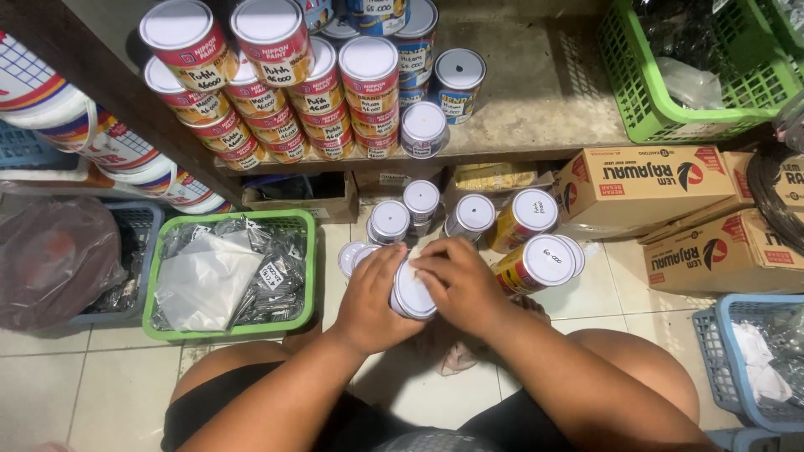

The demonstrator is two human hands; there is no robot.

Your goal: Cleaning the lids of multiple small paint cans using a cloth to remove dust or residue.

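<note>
Hands meeting over one small paint can with a white lid, held above the tiled floor between the knees: left hand wrapped round its side, right hand pressed over the lid's far edge. Just beyond, loose cans standing and lying on the floor, two yellow-sided. Left, green basket filled with small clear bags of dark hardware and a grey plastic sheet. Above, shelf stacked with red-and-white paint cans. Right, cardboard boxes, blue basket holding white wrapping.
</note>
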